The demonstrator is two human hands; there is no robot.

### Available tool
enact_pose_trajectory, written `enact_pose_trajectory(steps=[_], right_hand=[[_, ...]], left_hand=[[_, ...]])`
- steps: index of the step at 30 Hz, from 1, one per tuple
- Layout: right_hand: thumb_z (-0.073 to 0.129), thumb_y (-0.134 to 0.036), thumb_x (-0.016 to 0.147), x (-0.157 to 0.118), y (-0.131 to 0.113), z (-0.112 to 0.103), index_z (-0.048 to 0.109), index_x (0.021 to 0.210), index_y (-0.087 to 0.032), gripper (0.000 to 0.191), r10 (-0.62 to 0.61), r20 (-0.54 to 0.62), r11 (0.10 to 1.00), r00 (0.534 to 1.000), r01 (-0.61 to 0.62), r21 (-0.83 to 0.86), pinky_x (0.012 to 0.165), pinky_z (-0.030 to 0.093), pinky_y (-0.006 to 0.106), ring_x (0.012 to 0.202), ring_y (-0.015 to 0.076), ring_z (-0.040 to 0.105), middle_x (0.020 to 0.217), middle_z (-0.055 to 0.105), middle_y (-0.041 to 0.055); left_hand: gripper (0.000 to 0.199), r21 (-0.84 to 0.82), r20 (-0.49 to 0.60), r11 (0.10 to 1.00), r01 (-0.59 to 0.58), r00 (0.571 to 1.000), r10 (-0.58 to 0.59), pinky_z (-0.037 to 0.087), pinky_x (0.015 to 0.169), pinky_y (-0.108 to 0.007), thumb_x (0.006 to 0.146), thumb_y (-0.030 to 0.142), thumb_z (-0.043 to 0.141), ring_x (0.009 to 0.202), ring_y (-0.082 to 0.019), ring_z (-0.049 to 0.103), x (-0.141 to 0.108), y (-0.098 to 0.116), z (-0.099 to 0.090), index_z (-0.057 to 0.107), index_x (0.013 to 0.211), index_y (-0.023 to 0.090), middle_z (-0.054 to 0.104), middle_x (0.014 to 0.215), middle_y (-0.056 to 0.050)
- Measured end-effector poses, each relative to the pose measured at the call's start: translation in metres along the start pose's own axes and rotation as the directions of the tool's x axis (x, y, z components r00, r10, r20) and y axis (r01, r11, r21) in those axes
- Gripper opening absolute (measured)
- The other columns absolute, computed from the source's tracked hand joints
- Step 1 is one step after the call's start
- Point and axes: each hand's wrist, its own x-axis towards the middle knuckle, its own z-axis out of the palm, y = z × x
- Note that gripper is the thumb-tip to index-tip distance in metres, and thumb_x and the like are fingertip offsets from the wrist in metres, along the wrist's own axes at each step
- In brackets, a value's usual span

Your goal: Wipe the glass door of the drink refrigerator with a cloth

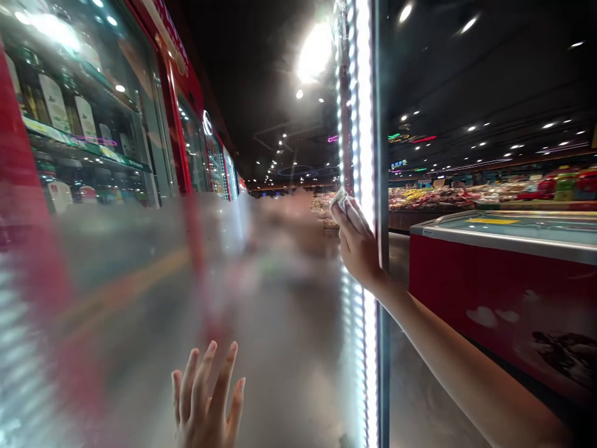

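Note:
A fogged glass door [280, 348] fills the middle of the view, misted over its lower part and clearer above. Bright LED strips [368, 348] run up its right edge. High on that side, my right hand [359, 249] presses a crumpled white cloth [339, 199] on the glass, right beside the lights. My left hand [205, 398] is at the bottom, its fingers spread and pointing up. It faces the misted glass with nothing in it; whether it touches the pane I cannot tell.
Red-framed display fridges [186, 155] line the left, with bottles [53, 102] on their shelves. Right of the door stands a red chest freezer [466, 274] with a glass top. Behind it are heaped produce displays [429, 198].

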Motion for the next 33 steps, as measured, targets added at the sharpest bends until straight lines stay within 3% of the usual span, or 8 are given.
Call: enact_pose_trajectory(steps=[3, 8, 13, 18, 22, 24, 29, 33], right_hand=[[0.032, -0.01, 0.107, 0.007, -0.009, 0.007, 0.047, 0.16, -0.028, 0.058, 0.054, -0.028, 0.998, 0.998, -0.053, 0.03, 0.132, 0.032, 0.051, 0.161, 0.0233, 0.029, 0.166, 0.046, 0.0073], [0.035, -0.008, 0.105, 0.015, -0.012, 0.009, 0.045, 0.16, -0.035, 0.062, -0.081, 0.081, 0.993, 0.993, 0.073, 0.096, 0.132, 0.031, 0.055, 0.161, 0.0233, 0.029, 0.166, 0.047, 0.0018], [0.033, -0.009, 0.105, 0.031, -0.003, 0.011, 0.04, 0.163, -0.031, 0.063, -0.006, -0.023, 0.995, 1.0, 0.008, 0.099, 0.132, 0.031, 0.055, 0.163, 0.024, 0.024, 0.169, 0.042, 0.0026], [0.037, -0.007, 0.103, 0.032, -0.011, 0.018, 0.038, 0.163, -0.039, 0.068, -0.166, 0.025, 0.976, 0.986, 0.161, 0.147, 0.133, 0.031, 0.054, 0.161, 0.0234, 0.029, 0.167, 0.046, -0.002], [0.035, -0.006, 0.103, 0.037, -0.011, 0.016, 0.036, 0.164, -0.04, 0.07, -0.084, -0.062, 0.984, 0.995, 0.093, 0.149, 0.133, 0.029, 0.059, 0.161, 0.0259, 0.029, 0.167, 0.044, -0.0031], [0.035, -0.006, 0.103, 0.045, -0.014, 0.018, 0.037, 0.164, -0.039, 0.069, -0.086, -0.084, 0.983, 0.993, 0.099, 0.155, 0.134, 0.028, 0.059, 0.161, 0.0259, 0.03, 0.166, 0.046, -0.0025], [0.04, -0.005, 0.103, 0.041, -0.013, 0.021, 0.037, 0.163, -0.042, 0.071, -0.264, 0.0, 0.948, 0.964, 0.26, 0.184, 0.131, 0.035, 0.056, 0.157, 0.0255, 0.038, 0.164, 0.049, -0.0029], [0.041, -0.007, 0.103, 0.045, -0.001, 0.024, 0.037, 0.163, -0.042, 0.069, -0.185, -0.091, 0.968, 0.979, 0.197, 0.154, 0.13, 0.035, 0.061, 0.159, 0.0295, 0.034, 0.167, 0.045, -0.0033]], left_hand=[[0.088, 0.013, 0.019, 1.0, -0.007, 1.0, 0.007, 0.021, 0.131, -0.062, 0.094, 0.011, 0.068, 0.16, -0.034, 0.028, 0.004, -0.004, -0.012, 0.025, 0.166, 0.038, 0.044, 0.163, -0.012], [0.086, 0.035, 0.027, 0.999, 0.009, 1.0, -0.01, 0.022, 0.13, -0.065, 0.095, 0.012, 0.067, 0.16, -0.036, 0.029, 0.019, -0.017, -0.029, 0.026, 0.166, 0.038, 0.043, 0.162, -0.014], [0.085, 0.076, 0.01, 0.997, -0.016, 1.0, 0.015, 0.024, 0.128, -0.068, 0.096, 0.018, 0.068, 0.159, -0.039, 0.03, 0.036, -0.027, -0.033, 0.026, 0.166, 0.038, 0.041, 0.164, -0.015], [0.085, 0.096, 0.015, 0.995, -0.034, 0.999, 0.032, 0.023, 0.128, -0.068, 0.097, 0.021, 0.069, 0.159, -0.04, 0.029, 0.046, -0.034, -0.034, 0.024, 0.167, 0.036, 0.039, 0.165, -0.017], [0.084, 0.117, -0.005, 0.991, -0.063, 0.998, 0.064, 0.022, 0.128, -0.069, 0.097, 0.023, 0.069, 0.159, -0.041, 0.028, 0.058, -0.045, -0.038, 0.025, 0.167, 0.035, 0.038, 0.165, -0.017], [0.084, 0.125, -0.015, 0.989, -0.074, 0.997, 0.076, 0.022, 0.128, -0.068, 0.097, 0.024, 0.069, 0.16, -0.04, 0.026, 0.069, -0.048, -0.041, 0.025, 0.167, 0.034, 0.038, 0.165, -0.018], [0.081, 0.132, -0.07, 0.972, -0.192, 0.977, 0.203, 0.02, 0.131, -0.063, 0.098, 0.027, 0.068, 0.161, -0.037, 0.027, 0.111, -0.054, -0.05, 0.027, 0.167, 0.031, 0.046, 0.161, -0.018], [0.078, 0.141, -0.145, 0.954, -0.263, 0.948, 0.283, 0.02, 0.132, -0.058, 0.099, 0.027, 0.067, 0.16, -0.034, 0.03, 0.15, -0.061, -0.055, 0.029, 0.166, 0.032, 0.052, 0.157, -0.014]])
